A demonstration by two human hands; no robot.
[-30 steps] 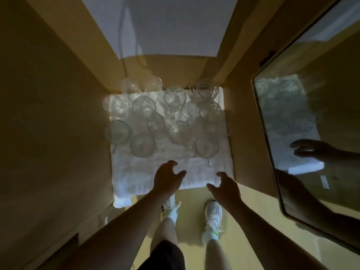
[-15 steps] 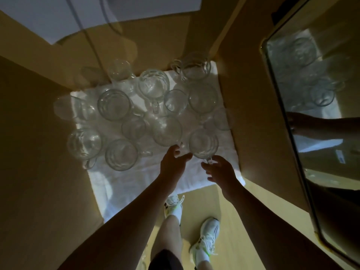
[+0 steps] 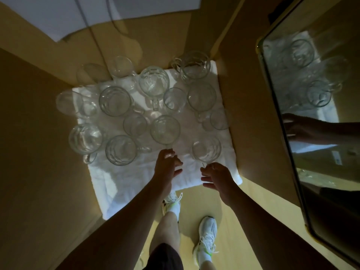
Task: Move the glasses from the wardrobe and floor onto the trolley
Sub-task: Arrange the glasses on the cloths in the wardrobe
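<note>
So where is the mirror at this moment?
In the head view, the mirror stands at the right edge, beside the white cloth holding the glasses.

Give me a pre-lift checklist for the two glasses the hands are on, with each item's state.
1. Left hand on the handle of its glass mug: ok, fingers pinch it.
2. Right hand on the handle of the near-right mug: ok, fingertips on it.
3. Grip firm: cannot tell.
4. Both mugs upright on the white towel: ok.
5. Neighbour glass apart from the left mug: not ok, they look touching.
6. Trolley in view: not ok.

Hands [image 3: 191, 171] pinch mug handles [image 3: 204, 164] on towel [image 3: 124, 182].
</note>
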